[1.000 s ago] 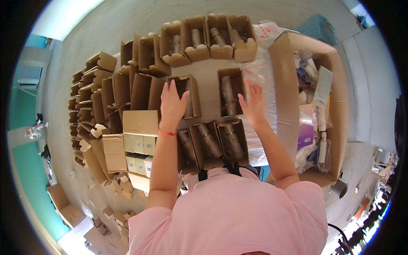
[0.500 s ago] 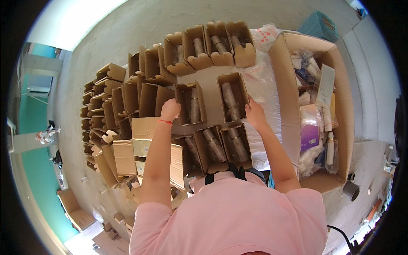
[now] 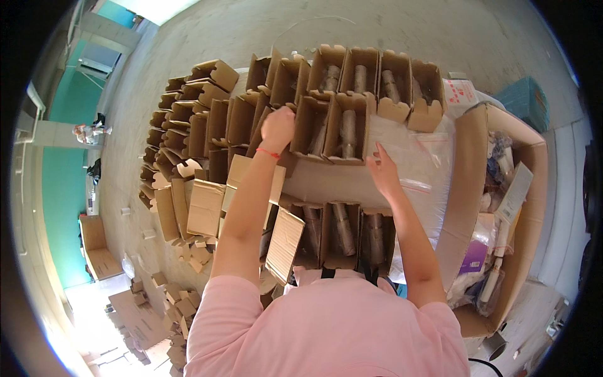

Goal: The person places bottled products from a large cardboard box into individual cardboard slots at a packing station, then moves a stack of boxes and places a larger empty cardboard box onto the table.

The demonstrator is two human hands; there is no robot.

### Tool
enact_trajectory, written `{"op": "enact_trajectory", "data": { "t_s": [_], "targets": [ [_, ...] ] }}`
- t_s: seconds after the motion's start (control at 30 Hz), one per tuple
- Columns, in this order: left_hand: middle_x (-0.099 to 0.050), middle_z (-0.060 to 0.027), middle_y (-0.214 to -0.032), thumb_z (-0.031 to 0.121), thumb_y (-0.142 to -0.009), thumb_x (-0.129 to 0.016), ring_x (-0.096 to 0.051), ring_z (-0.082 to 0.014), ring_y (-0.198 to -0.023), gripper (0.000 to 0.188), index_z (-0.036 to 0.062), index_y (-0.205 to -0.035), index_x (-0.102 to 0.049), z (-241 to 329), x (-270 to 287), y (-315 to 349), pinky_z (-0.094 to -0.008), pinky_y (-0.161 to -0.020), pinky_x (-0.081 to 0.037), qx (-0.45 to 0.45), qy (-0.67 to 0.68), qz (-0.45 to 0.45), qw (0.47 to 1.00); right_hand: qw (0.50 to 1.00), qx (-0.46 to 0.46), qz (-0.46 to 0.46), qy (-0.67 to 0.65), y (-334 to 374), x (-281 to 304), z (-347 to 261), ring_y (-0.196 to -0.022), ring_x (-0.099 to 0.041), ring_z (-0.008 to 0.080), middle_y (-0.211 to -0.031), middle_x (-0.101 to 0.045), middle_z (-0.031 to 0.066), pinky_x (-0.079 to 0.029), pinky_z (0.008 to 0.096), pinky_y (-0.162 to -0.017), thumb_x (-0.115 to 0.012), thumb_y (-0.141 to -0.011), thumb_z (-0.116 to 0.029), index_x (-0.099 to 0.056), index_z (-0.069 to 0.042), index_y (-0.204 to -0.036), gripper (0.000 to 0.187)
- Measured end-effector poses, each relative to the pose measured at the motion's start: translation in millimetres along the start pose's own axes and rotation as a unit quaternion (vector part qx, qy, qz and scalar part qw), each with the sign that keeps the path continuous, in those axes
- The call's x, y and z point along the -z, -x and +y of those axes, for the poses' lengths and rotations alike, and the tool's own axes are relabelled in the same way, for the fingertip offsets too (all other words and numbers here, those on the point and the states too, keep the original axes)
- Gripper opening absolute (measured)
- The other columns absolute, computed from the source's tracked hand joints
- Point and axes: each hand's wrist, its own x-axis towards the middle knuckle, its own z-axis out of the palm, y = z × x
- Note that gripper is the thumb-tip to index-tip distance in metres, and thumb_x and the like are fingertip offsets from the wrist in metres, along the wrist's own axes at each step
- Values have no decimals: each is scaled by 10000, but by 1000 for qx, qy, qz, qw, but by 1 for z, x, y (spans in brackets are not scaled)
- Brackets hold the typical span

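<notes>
Two open-topped cardboard boxes stand side by side in front of the back row. A wrapped cylinder lies slantwise in the left box [image 3: 306, 119], mostly in shadow. In the right box [image 3: 338, 147] a clear-wrapped tube [image 3: 348, 134] shows more fully. My left hand [image 3: 278, 129], with a red cord at the wrist, is closed at the left box's outer edge; its fingertips are partly hidden. Beside the right box's near right corner, my right hand [image 3: 383, 171] has its fingers apart and holds nothing.
More boxes with wrapped tubes form a back row [image 3: 392, 112] and a near row [image 3: 341, 261]. Several boxes [image 3: 200, 135] crowd the left, near folded cardboard [image 3: 206, 207]. A large carton [image 3: 466, 217] of bagged items stands right, beside white plastic bags [image 3: 411, 160].
The two boxes, apart before, now stand together farther back, against the back row. My right hand has loosened from the right box. The whole view has shifted.
</notes>
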Motion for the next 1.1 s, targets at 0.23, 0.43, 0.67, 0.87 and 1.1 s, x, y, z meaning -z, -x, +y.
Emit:
{"op": "enact_trajectory", "data": {
  "t_s": [0.23,0.43,0.67,0.87,1.1],
  "targets": [
    [-646,-150,-938,321,-778,-636,-608,-328,-925,277,66,-886,-636,-92,38,8,-424,-761,-492,184,-96,-161,965,994,-23,54,-92,62,25,65,-900,-589,184,-1114,-584,132,-481,286,-779,-536,-860,-104,-494,-42,-1241,388],
    [-639,-132,-908,310,-749,-688,-613,-322,-886,312,64,-896,-566,-86,18,21,-445,-724,-485,176,-118,-34,977,993,-69,72,-64,97,40,92,-899,-602,182,-1036,-618,134,-489,292,-771,-538,-853,-65,-535,-27,-1177,326],
    [-609,-189,-840,166,-837,-437,-582,-393,-841,139,60,-820,-525,-84,33,24,-483,-679,-468,-37,-90,-5,995,993,-38,96,-63,109,40,90,-876,-607,183,-976,-633,121,-495,299,-760,-542,-858,-90,-561,-23,-1132,283],
    [-592,-167,-744,159,-841,-555,-601,-333,-697,111,60,-837,-506,-7,144,33,-408,-606,-468,-88,-35,174,980,987,-26,135,-80,128,50,84,-809,-618,193,-907,-638,132,-495,286,-715,-547,-862,-121,-579,-6,-1086,255],
    [-410,-10,-629,27,-822,-567,-400,-62,-601,121,13,-751,-471,105,175,78,-221,-545,-377,-167,165,126,964,975,-47,164,-145,143,68,94,-805,-610,158,-918,-642,113,-490,274,-722,-541,-871,-115,-570,1,-1099,258]
  ]
}}
